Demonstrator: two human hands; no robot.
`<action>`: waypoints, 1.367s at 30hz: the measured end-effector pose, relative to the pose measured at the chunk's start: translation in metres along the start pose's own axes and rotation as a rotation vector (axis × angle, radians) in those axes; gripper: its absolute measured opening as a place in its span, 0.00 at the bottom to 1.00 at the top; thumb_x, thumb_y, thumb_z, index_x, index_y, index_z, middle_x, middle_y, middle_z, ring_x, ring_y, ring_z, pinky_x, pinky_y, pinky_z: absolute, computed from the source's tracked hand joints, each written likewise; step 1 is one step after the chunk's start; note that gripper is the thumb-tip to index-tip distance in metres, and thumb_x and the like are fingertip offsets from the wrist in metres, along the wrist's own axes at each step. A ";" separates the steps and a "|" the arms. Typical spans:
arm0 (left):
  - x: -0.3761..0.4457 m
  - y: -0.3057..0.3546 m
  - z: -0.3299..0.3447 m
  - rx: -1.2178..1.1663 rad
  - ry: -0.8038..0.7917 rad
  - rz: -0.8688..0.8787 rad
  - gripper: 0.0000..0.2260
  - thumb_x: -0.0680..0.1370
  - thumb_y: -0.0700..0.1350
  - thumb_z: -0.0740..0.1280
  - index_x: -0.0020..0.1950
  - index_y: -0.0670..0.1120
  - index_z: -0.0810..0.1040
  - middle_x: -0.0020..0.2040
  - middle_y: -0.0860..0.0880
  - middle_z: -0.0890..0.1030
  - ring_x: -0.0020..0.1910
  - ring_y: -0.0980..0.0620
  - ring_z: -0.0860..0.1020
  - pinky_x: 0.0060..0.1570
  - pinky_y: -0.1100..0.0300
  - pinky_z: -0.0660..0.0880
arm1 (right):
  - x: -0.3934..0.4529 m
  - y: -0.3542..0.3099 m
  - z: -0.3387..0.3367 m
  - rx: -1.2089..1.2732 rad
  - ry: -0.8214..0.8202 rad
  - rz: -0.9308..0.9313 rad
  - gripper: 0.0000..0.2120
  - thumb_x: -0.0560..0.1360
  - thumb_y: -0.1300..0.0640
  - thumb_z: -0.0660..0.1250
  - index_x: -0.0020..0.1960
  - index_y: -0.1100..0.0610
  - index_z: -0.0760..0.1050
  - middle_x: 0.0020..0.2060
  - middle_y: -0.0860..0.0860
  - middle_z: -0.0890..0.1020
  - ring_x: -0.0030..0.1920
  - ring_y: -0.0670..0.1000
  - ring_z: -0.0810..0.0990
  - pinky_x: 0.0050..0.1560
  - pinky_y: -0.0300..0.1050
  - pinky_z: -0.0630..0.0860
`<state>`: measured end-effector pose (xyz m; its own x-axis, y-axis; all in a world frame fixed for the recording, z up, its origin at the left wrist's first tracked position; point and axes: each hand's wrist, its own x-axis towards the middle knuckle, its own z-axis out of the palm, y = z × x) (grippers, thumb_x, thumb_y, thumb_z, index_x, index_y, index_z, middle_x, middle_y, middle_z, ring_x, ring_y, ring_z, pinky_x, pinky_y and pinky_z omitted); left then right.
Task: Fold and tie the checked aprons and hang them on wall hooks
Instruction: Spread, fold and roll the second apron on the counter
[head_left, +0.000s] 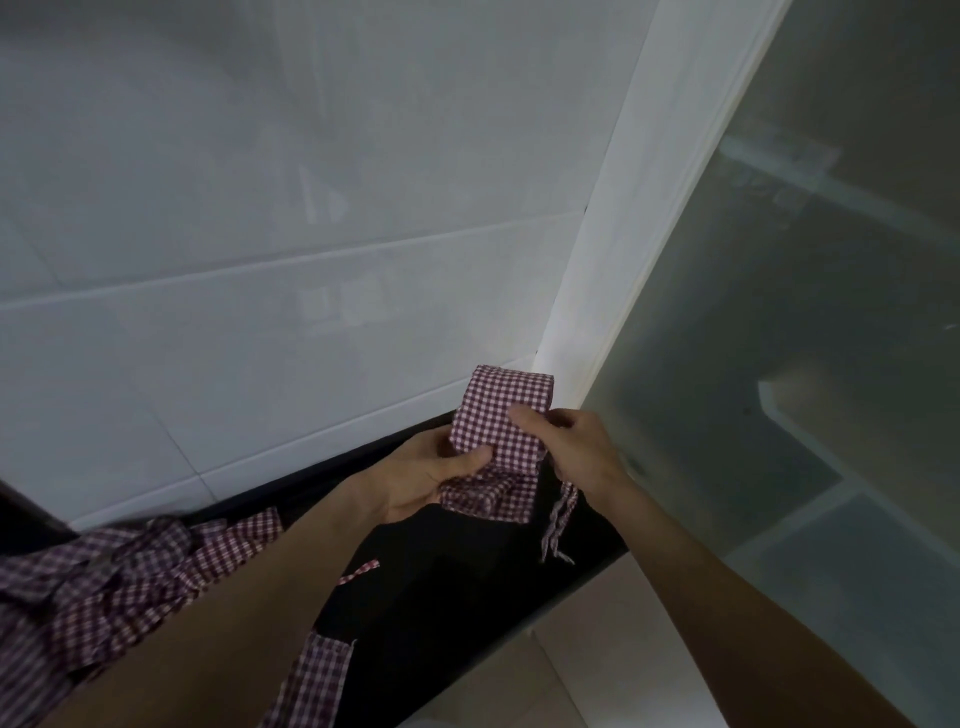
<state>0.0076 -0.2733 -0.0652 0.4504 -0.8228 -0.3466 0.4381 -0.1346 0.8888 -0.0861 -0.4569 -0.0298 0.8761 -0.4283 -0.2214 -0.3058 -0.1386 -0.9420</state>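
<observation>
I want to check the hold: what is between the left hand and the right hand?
In the head view, the folded checked apron lies between the left hand and the right hand; both pinch it.

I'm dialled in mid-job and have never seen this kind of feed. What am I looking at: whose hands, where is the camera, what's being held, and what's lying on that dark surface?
There is no machine here: a person works with bare hands, filmed by one wide-angle camera on their head, looking forward and down. The left hand and right hand both have a grip on a red-and-white checked apron folded into a small bundle, its thin ties dangling below. On the black countertop to the left lies a loose heap of more checked aprons. Behind is a white tiled wall; at right, a frosted glass panel. No wall hooks are in view.
</observation>
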 end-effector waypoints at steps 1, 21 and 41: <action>0.001 -0.002 -0.001 0.009 -0.018 0.005 0.30 0.71 0.47 0.75 0.71 0.45 0.71 0.65 0.44 0.79 0.62 0.45 0.79 0.59 0.51 0.78 | -0.001 -0.002 0.001 0.100 -0.001 0.070 0.17 0.74 0.43 0.73 0.48 0.58 0.81 0.39 0.48 0.85 0.37 0.46 0.84 0.30 0.35 0.74; 0.013 -0.003 -0.006 -0.203 0.210 0.103 0.11 0.79 0.35 0.63 0.59 0.39 0.80 0.56 0.41 0.84 0.53 0.44 0.82 0.50 0.52 0.78 | -0.001 -0.001 0.004 0.183 -0.122 0.199 0.12 0.79 0.49 0.66 0.57 0.56 0.76 0.43 0.51 0.81 0.38 0.48 0.77 0.30 0.37 0.69; 0.020 0.019 -0.004 -0.367 0.325 0.109 0.18 0.86 0.49 0.51 0.64 0.44 0.77 0.59 0.43 0.83 0.57 0.43 0.81 0.53 0.48 0.79 | 0.006 0.010 0.023 0.312 -0.116 0.097 0.14 0.79 0.54 0.67 0.62 0.59 0.77 0.57 0.55 0.82 0.55 0.56 0.83 0.43 0.45 0.80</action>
<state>0.0281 -0.2896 -0.0566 0.7024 -0.5987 -0.3849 0.5932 0.1935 0.7815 -0.0758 -0.4407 -0.0464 0.8905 -0.3189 -0.3244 -0.2772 0.1851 -0.9428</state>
